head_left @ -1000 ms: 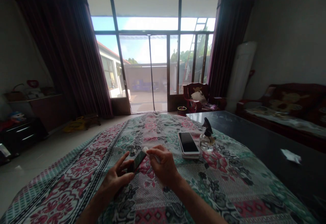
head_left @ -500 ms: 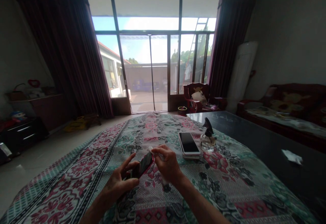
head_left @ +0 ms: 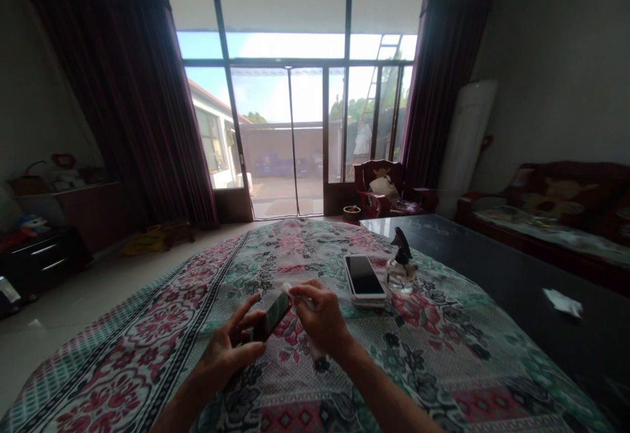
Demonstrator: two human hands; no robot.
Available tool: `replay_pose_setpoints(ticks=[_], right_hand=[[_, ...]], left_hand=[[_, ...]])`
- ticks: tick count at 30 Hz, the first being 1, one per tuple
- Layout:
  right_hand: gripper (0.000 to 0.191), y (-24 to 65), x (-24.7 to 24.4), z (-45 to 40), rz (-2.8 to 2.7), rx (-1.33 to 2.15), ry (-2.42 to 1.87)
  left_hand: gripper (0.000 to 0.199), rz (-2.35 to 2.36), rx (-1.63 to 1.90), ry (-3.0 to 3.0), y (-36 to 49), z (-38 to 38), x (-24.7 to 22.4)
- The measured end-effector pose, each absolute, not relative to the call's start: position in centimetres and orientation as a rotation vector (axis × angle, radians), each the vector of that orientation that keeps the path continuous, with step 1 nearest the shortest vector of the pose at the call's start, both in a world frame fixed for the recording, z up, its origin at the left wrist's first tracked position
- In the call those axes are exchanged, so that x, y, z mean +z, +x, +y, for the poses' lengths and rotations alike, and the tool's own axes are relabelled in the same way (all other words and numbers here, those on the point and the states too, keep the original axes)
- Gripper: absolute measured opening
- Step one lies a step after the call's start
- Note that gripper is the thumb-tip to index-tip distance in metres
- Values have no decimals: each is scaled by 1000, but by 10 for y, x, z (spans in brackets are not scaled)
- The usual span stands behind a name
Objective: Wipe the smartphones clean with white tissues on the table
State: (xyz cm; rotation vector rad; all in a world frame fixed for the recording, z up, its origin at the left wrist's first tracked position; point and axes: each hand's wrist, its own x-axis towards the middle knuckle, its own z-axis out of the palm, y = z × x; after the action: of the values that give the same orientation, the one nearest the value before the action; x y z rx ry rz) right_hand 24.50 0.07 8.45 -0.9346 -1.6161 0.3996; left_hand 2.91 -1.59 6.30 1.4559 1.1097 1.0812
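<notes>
My left hand (head_left: 235, 341) grips a smartphone (head_left: 276, 315) with a dark screen and a red edge, tilted above the patterned cloth. My right hand (head_left: 319, 315) is closed on a white tissue (head_left: 287, 287), which it presses at the phone's far upper edge. Right of my hands lies a stack of white-framed phones (head_left: 365, 278), the top one with its black screen facing up. Just beyond the stack stands a clear spray bottle (head_left: 401, 274) with a black trigger head. Part of the tissue is hidden inside my right fingers.
The floral cloth (head_left: 197, 302) covers the surface before me. On the right, a crumpled white tissue (head_left: 562, 302) lies on a dark glossy table (head_left: 472, 269). Farther off are a wooden armchair (head_left: 367, 184), a sofa (head_left: 581, 190) and a glass door (head_left: 275, 138).
My right hand and the tissue have shifted slightly left along the phone's far edge. The phone is tilted a little differently, and its screen now shows a greenish reflection.
</notes>
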Motion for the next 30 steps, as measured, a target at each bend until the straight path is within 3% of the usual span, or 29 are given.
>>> replay_pose_setpoints(ticks=[6,15,30], right_hand=[[24,249,79,5,-1600,421,-985],[23,237,86,-5,-1643,405,-896],[24,247,85,1,-1591,534,-975]], left_hand=[[84,1076,1043,1500,32,-18,66],[93,1223,1201,1281,30,-13,62],[87,1109,1068,1420,30,-16,63]])
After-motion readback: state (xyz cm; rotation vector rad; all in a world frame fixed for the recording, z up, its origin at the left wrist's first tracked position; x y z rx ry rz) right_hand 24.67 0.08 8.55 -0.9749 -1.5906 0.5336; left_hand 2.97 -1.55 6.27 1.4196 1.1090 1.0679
